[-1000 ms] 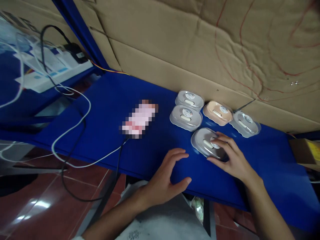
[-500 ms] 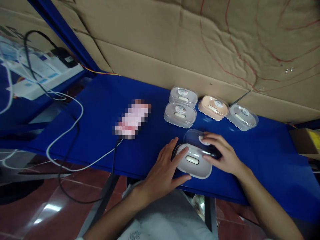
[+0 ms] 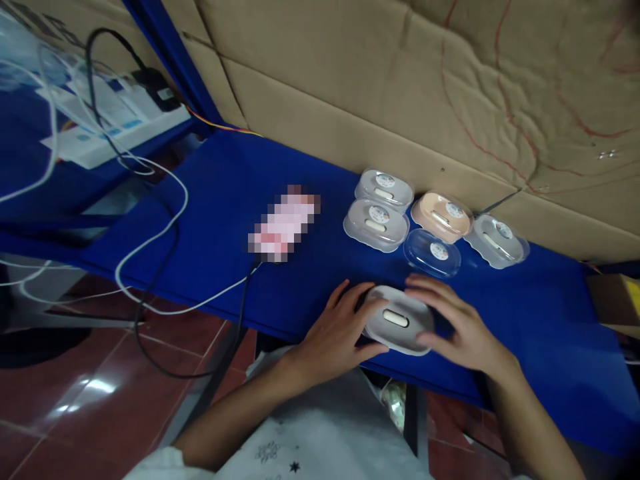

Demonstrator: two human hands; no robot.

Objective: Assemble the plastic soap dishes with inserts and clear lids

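Far off on the flat blue table, my left hand curled round the grey oval plastic dish, maybe steadying it, grip unclear; my right hand had its fingers apart.

A blue table is stretching across the scene, with brown cardboard standing upright behind it and curving red lines running down the cardboard's right part. On the table's left half, an oblong object, blurred into pink squares, is lying with a black cable and a white cable leading from its near end. At far left, a white power strip is resting beside a black adapter, and a thin yellow-and-red wire is trailing along the cardboard's foot. At far right, a brown box is showing a yellow patch. Below, a reddish tiled floor is reflecting bright light
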